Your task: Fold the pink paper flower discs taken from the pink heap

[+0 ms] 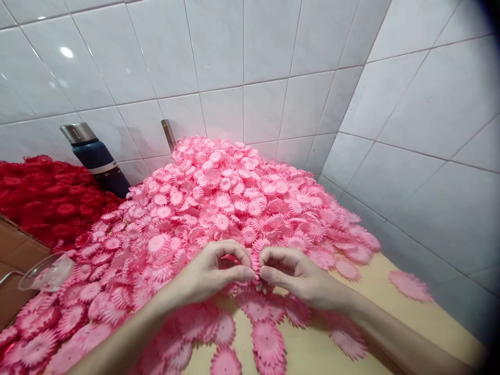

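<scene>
A big heap of pink fabric flower petals (230, 198) covers the wooden tabletop (375, 291) in a tiled corner. My left hand (213, 273) and my right hand (291, 273) meet at the near foot of the heap, thumbs and forefingers pinched together on one pink petal piece (257, 266) between them. Loose pink petals (267, 338) lie flat on the table under my wrists.
A pile of red petals (50, 200) lies at the left, with a dark blue flask with a steel cap (96, 156) behind it. A clear plastic cup (47, 272) sits at the left edge beside a brown surface (15, 255). White tiled walls (410, 146) close the back and right.
</scene>
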`<state>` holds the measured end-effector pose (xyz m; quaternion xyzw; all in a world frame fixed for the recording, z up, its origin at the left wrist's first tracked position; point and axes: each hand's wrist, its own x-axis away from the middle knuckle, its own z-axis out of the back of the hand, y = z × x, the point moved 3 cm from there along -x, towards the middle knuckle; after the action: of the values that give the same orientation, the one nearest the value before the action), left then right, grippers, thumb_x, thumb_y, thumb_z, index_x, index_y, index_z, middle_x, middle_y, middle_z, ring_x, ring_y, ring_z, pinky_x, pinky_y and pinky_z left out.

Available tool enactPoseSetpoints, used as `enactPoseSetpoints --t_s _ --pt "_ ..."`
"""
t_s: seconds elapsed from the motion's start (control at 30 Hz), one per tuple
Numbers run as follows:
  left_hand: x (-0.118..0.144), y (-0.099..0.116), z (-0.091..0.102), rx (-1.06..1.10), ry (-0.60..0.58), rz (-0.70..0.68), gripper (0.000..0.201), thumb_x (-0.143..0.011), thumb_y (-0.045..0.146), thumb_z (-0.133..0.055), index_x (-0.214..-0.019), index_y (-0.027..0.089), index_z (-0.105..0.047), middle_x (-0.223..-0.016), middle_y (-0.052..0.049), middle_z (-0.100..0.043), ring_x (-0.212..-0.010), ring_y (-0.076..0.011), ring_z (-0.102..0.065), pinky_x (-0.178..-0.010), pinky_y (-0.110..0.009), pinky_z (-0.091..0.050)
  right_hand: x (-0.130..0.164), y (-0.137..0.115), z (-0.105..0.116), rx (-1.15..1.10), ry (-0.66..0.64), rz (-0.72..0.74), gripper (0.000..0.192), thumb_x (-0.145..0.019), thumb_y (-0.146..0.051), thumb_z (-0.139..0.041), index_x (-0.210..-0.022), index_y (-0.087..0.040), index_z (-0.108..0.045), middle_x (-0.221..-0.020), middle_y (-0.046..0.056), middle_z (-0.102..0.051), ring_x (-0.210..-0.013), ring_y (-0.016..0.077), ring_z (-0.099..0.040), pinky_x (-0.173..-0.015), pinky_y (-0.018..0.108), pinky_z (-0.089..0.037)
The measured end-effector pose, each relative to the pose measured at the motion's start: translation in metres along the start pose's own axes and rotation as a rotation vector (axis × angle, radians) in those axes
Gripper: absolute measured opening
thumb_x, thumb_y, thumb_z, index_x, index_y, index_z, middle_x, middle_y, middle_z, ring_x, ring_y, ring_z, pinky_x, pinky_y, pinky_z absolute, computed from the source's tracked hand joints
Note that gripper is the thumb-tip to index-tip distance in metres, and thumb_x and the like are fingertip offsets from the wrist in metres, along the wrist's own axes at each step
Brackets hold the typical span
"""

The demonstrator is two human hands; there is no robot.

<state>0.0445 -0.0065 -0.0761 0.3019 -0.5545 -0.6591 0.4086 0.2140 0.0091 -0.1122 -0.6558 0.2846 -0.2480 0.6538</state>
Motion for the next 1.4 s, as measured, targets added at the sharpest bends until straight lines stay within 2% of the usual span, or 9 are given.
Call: enactPoseSetpoints --t_s 0.27,0.5,0.67,0.83,1.0,1.1,1.23,1.4 --pt "0.001 -0.003 -0.001 0.009 -0.032 0.069 0.021 -0.086 0.036 -0.064 -0.083 0.016 -0.064 -0.09 -0.006 -0.064 -0.083 -0.0167 -0.058 -0.08 -0.032 -0.046 0.0 0.0 0.0 -0.012 -0.005 -0.004 0.028 -0.089 -0.042 -0.061 -0.081 -0.015 -0.059 -0.073 -0.002 -0.05 -0.063 0.0094 -0.044 -0.057 0.024 -0.036" --pt "0.003 0.0 -0.007 -0.03 0.003 0.08 0.024 -0.086 0.039 -0.063 -0.086 0.015 -0.064 -0.092 -0.006 -0.063 -0.085 -0.0182 -0.058 -0.081 -0.034 -0.047 -0.003 0.0 0.0 -0.094 0.077 0.007 0.024 -0.071 -0.026 -0.082 -0.075 -0.016 -0.061 -0.069 -0.003 -0.056 -0.064 0.0091 -0.05 -0.059 0.022 -0.039" --pt "0.002 0.001 -0.003 -0.024 -0.015 0.092 0.02 -0.086 0.034 -0.062 -0.083 0.014 -0.063 -0.092 -0.007 -0.062 -0.086 -0.0184 -0.058 -0.082 -0.033 -0.045 -0.002 -0.002 0.0 -0.087 0.083 0.003 0.017 -0.073 -0.024 -0.08 -0.075 -0.016 -0.065 -0.067 -0.004 -0.054 -0.06 0.0076 -0.048 -0.056 0.021 -0.038" --pt "0.002 0.002 -0.001 -0.058 -0.035 0.073 0.021 -0.089 0.035 -0.058 -0.084 0.015 -0.063 -0.092 -0.006 -0.063 -0.084 -0.0178 -0.057 -0.078 -0.031 -0.046 -0.002 -0.002 0.001 -0.095 0.065 -0.001 0.019 -0.076 -0.027 -0.078 -0.077 -0.016 -0.063 -0.068 -0.005 -0.051 -0.06 0.0079 -0.046 -0.055 0.022 -0.037" --pt "0.003 0.008 0.0 -0.316 0.112 -0.078 0.02 -0.094 0.03 -0.05 -0.086 0.018 -0.063 -0.095 -0.005 -0.063 -0.092 -0.0188 -0.057 -0.086 -0.034 -0.044 -0.003 -0.001 0.001 -0.034 0.089 -0.019 0.023 -0.079 -0.034 -0.075 -0.078 -0.016 -0.06 -0.072 -0.003 -0.052 -0.064 0.0101 -0.046 -0.059 0.024 -0.038" --pt "0.003 0.012 -0.001 -0.406 0.189 -0.108 0.019 -0.095 0.027 -0.048 -0.085 0.018 -0.061 -0.093 -0.005 -0.063 -0.089 -0.0187 -0.058 -0.083 -0.033 -0.045 -0.004 -0.002 0.001 -0.029 0.099 0.0 0.024 -0.081 -0.037 -0.072 -0.08 -0.017 -0.059 -0.073 -0.003 -0.052 -0.067 0.0108 -0.047 -0.062 0.025 -0.039" --pt "0.003 0.015 -0.004 -0.429 0.216 -0.088 0.019 -0.096 0.026 -0.046 -0.087 0.017 -0.06 -0.09 -0.005 -0.065 -0.083 -0.017 -0.059 -0.076 -0.031 -0.046 -0.004 -0.004 0.001 -0.049 0.094 0.031 0.025 -0.085 -0.04 -0.067 -0.081 -0.016 -0.059 -0.074 -0.002 -0.054 -0.068 0.0104 -0.049 -0.064 0.025 -0.04" --pt "0.005 0.017 -0.008 -0.606 0.248 -0.211 0.013 -0.095 0.02 -0.047 -0.09 0.016 -0.058 -0.093 -0.006 -0.064 -0.085 -0.0169 -0.059 -0.077 -0.031 -0.048 -0.004 0.002 -0.001 -0.031 0.09 0.085 0.024 -0.084 -0.039 -0.068 -0.084 -0.017 -0.061 -0.076 -0.001 -0.055 -0.067 0.0114 -0.049 -0.061 0.025 -0.041"
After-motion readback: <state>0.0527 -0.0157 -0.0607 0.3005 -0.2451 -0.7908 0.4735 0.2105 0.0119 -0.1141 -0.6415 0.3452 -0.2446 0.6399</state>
